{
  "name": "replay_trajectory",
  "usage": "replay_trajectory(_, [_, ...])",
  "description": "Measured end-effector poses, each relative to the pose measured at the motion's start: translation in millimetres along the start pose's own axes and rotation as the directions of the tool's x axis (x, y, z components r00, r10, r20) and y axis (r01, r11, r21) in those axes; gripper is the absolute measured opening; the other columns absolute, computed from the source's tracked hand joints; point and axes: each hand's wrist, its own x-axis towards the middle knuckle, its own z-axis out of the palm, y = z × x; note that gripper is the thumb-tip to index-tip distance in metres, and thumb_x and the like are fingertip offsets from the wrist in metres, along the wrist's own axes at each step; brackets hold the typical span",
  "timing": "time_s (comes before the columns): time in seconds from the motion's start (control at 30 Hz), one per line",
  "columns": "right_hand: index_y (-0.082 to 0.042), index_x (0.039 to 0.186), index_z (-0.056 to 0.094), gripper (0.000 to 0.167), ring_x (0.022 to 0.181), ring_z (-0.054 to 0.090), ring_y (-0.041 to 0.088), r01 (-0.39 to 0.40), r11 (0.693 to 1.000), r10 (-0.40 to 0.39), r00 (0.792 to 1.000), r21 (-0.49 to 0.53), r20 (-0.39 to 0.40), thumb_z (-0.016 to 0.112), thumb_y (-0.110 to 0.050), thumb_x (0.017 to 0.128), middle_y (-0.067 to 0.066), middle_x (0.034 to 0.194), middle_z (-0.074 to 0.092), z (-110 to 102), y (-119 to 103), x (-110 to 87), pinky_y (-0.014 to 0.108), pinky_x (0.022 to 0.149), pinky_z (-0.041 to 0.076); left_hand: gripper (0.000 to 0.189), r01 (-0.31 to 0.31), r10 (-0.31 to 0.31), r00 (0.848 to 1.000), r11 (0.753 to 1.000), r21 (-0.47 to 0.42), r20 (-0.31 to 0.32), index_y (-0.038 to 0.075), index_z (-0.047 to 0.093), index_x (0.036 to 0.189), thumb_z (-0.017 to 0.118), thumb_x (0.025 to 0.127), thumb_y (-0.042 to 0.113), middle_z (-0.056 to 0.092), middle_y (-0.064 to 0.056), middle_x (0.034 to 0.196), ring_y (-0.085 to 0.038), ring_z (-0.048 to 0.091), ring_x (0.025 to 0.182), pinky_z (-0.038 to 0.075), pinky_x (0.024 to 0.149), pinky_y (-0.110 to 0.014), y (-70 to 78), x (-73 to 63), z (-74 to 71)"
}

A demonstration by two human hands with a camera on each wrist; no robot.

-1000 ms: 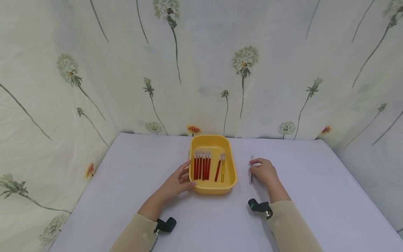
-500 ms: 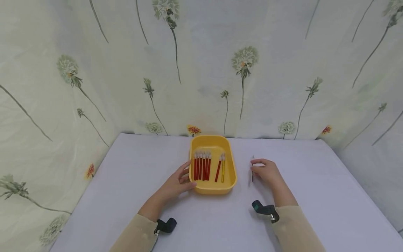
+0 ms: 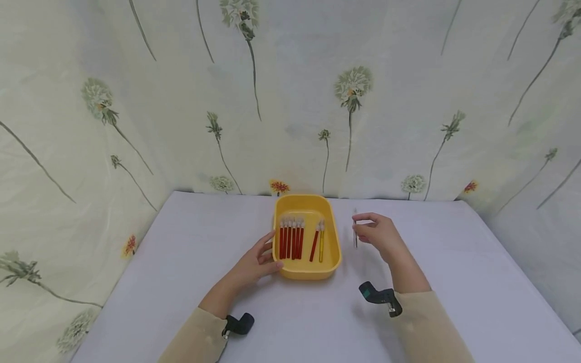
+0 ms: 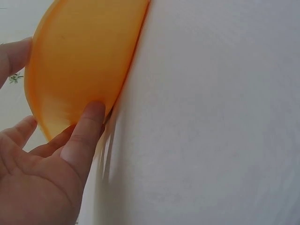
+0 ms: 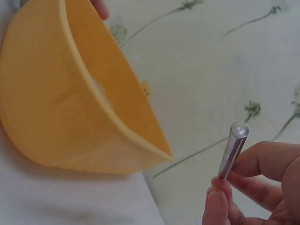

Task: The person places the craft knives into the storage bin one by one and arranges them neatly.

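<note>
My left hand (image 3: 254, 267) grips the left side of a yellow plastic tray (image 3: 308, 275), thumb at the near rim and fingers along the outer wall. In the left wrist view its fingers (image 4: 89, 131) press against that wall. Right of the tray, my right hand (image 3: 379, 234) pinches a slim silver pen-like stick (image 3: 355, 234) between thumb and fingertips, held lengthwise and above the table. The right wrist view shows the stick's shiny round end (image 5: 240, 129). Inside the tray lie several red sticks (image 3: 292, 242) with clear tips, and at right one red (image 3: 313, 246) and one gold-yellow stick (image 3: 321, 246).
A white cloth covers the table (image 3: 436, 262), its back edge just beyond the tray. Behind it hangs a curtain (image 3: 290, 101) printed with dandelions. Each wrist wears a small dark camera, one of them the right wrist camera (image 3: 379, 297).
My right hand has lifted the silver stick off the table and moved it away from me and slightly left, nearer the tray. The left hand and tray have stayed put.
</note>
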Motion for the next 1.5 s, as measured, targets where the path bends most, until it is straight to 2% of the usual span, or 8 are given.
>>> replay_trajectory(0.23, [-0.009,0.136,0.059,0.041,0.108,0.065,0.029,0.023,0.999,-0.024,0.998,0.028,0.053,0.065,-0.023,0.098,0.020,0.131,0.060,20.0,-19.4,-1.0,0.038,0.097,0.053,0.087,0.003,-0.003,1.000,1.000,0.014,-0.001,0.032,0.026,0.159,0.078,0.089,0.030,0.039,-0.013,0.156,-0.034,0.045,0.139,0.043,0.107,-0.050,1.4,-0.6,0.1])
replay_trajectory(0.43, [-0.007,0.132,0.062,0.037,0.098,0.068,0.026,0.014,0.998,-0.020,0.995,0.057,0.097,0.064,-0.018,0.097,0.019,0.126,0.063,44.2,-27.6,4.3,0.035,0.091,0.056,0.087,0.006,-0.006,1.000,1.000,0.022,-0.003,0.034,0.026,0.159,0.078,0.089,0.031,0.038,-0.013,0.156,-0.034,0.046,0.138,0.044,0.107,-0.050,2.1,0.1,-0.7])
replay_trajectory(0.63, [-0.002,0.131,0.061,0.036,0.100,0.068,0.027,0.018,0.995,-0.033,0.987,0.102,0.155,0.064,-0.014,0.097,0.019,0.124,0.061,66.4,-34.7,4.1,0.036,0.091,0.056,0.088,0.013,-0.013,1.000,0.999,0.030,-0.010,0.036,0.026,0.158,0.079,0.088,0.029,0.038,-0.013,0.156,-0.033,0.045,0.138,0.043,0.108,-0.049,-0.9,1.2,-1.9])
replay_trajectory(0.73, [-0.001,0.131,0.061,0.035,0.095,0.067,0.026,0.016,0.993,-0.035,0.985,0.117,0.167,0.064,-0.012,0.097,0.018,0.119,0.062,76.1,-36.6,4.9,0.035,0.089,0.057,0.088,0.022,-0.022,1.000,1.000,0.017,-0.004,0.036,0.026,0.158,0.079,0.088,0.029,0.038,-0.012,0.156,-0.033,0.045,0.139,0.043,0.108,-0.049,-1.8,1.8,-2.2])
replay_trajectory(0.9, [0.000,0.127,0.063,0.032,0.081,0.067,0.021,0.018,0.993,-0.037,0.986,0.120,0.164,0.064,-0.009,0.096,0.017,0.109,0.064,92.8,-35.0,9.8,0.032,0.079,0.060,0.087,0.020,-0.019,1.000,1.000,-0.006,0.004,0.034,0.025,0.159,0.078,0.089,0.028,0.038,-0.013,0.156,-0.033,0.045,0.139,0.043,0.108,-0.048,-2.5,2.5,-2.5])
replay_trajectory(1.2, [-0.002,0.122,0.064,0.026,0.074,0.067,0.018,0.009,0.998,-0.015,0.996,0.069,0.091,0.064,-0.010,0.098,0.017,0.105,0.066,119.6,-28.1,13.6,0.030,0.069,0.059,0.087,0.000,0.000,1.000,1.000,-0.010,0.007,0.032,0.024,0.159,0.077,0.090,0.027,0.038,-0.015,0.156,-0.035,0.045,0.138,0.044,0.107,-0.049,-1.7,1.7,-3.5])
replay_trajectory(1.33, [0.000,0.123,0.062,0.026,0.068,0.065,0.017,0.014,0.996,-0.020,0.997,0.086,0.071,0.061,-0.007,0.098,0.018,0.099,0.066,126.7,-24.5,16.6,0.028,0.062,0.056,0.087,0.005,-0.005,1.000,1.000,0.000,0.002,0.032,0.025,0.159,0.077,0.090,0.027,0.038,-0.015,0.156,-0.035,0.045,0.138,0.044,0.107,-0.049,-1.3,1.0,-3.1])
replay_trajectory(1.5, [0.001,0.125,0.061,0.026,0.065,0.066,0.017,-0.005,0.996,0.000,0.999,0.092,0.049,0.059,-0.005,0.099,0.019,0.099,0.066,128.9,-21.0,17.0,0.028,0.061,0.056,0.087,0.009,-0.009,1.000,1.000,0.014,0.011,0.034,0.024,0.159,0.077,0.090,0.030,0.037,-0.015,0.157,-0.035,0.046,0.138,0.044,0.107,-0.050,-0.1,0.2,-1.9])
